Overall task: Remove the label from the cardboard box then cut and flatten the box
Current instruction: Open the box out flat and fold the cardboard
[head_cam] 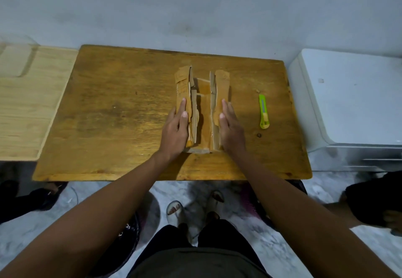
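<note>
- Nearest the camera, dark trousers and two feet in pale sandals (pixel 174 209) stand on a mottled white floor (pixel 282 251).
- Dark shapes lie on the floor at the left and right edges; what they are is unclear.
- Two bare forearms reach forward over the near edge of a brown wooden desk (pixel 113 112).
- The left hand (pixel 176 128) lies flat, fingers straight and together, pressing on the left flap of the box (pixel 203 108). It grips nothing.
- The right hand (pixel 230 128) mirrors it, fingers straight, pressing on the right flap. It grips nothing either.
- The box sits at the middle of the desk, its long axis running away from the person.
- It is open on top: the two long flaps are spread outward to either side, and a narrow trough shows between them.
- The flap surfaces look torn and patchy, with ragged inner edges.
- A green cutter (pixel 263 111) lies on the desk to the right of the box, well apart from the right hand, lengthwise parallel to the box.
- A small dark spot marks the desk just near the cutter's close end.
- A paler wooden board (pixel 28 103) adjoins the desk on the left.
- A white appliance (pixel 352 97) stands to the right of the desk.
- Behind everything rises a pale grey wall (pixel 195 12) with a few dark specks high up.
</note>
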